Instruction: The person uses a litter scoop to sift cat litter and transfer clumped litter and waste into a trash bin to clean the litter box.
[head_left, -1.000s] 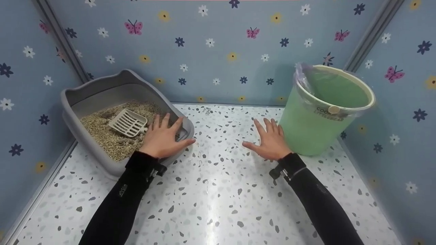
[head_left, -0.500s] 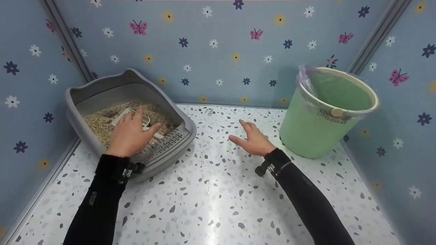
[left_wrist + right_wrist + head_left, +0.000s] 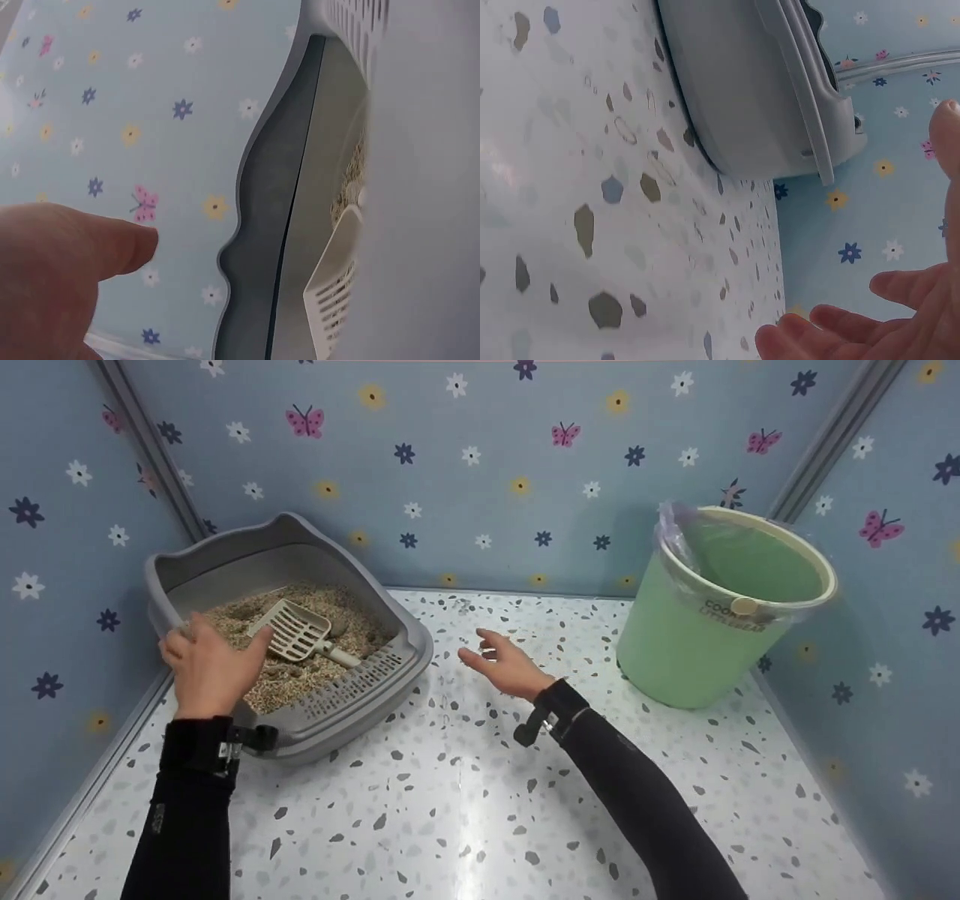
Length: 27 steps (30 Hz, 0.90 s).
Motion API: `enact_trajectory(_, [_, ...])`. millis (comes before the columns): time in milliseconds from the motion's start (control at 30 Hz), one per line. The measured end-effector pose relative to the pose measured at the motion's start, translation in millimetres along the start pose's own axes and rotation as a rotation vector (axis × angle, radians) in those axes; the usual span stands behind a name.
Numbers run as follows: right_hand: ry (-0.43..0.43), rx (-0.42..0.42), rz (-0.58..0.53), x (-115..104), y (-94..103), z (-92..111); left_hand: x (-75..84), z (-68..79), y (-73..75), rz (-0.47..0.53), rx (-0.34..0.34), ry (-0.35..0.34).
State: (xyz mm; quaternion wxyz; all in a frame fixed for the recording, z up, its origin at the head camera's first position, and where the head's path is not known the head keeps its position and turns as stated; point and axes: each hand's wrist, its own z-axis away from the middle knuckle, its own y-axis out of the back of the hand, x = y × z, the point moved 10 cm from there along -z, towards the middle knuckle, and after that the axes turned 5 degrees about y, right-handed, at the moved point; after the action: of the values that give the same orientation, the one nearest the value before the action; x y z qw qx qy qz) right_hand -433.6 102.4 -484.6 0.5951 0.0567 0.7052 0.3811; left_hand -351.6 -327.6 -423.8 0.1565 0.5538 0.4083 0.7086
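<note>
My left hand [image 3: 214, 667] is at the left side of the grey litter box [image 3: 352, 735], over its rim, with the thumb spread from the bent fingers; whether it touches the rim I cannot tell. In the left wrist view, the thumb [image 3: 112, 244] points toward the box wall. A beige slotted litter scoop [image 3: 294, 631] lies on the litter [image 3: 281, 690], its handle toward the front right. My right hand [image 3: 514, 666] hovers over the floor to the right of the box, apart from it, fingers loosely bent and holding nothing.
A green bin [image 3: 675, 645] with a cream rim and a clear liner stands at the right against the corner. Flowered blue walls [image 3: 480, 472] close off the back and both sides. The speckled floor [image 3: 450, 795] runs between box and bin.
My left hand has moved left from above the front right of the box to its left rim, uncovering the scoop. My right hand has moved left, away from the bin toward the box.
</note>
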Motion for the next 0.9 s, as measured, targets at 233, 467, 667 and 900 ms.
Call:
enact_trajectory(233, [-0.025,-0.050,-0.115,-8.0,-30.8,-8.8,-35.1,-3.1,-2.0,0.164,-0.218,0.094])
enact_trajectory(467, [-0.041,-0.045,-0.346,-14.3,-56.1,-18.0,-66.7,-11.5,-1.8,0.275,-0.233,0.050])
enact_trajectory(667, [-0.092,-0.046,-0.601,-16.8,-76.5,-21.2,-81.5,-12.1,-15.2,0.348,-0.322,0.011])
enact_trajectory(900, [-0.084,-0.021,-0.646,-21.3,-83.8,-27.8,-79.8,-11.7,-17.4,0.377,-0.342,-0.017])
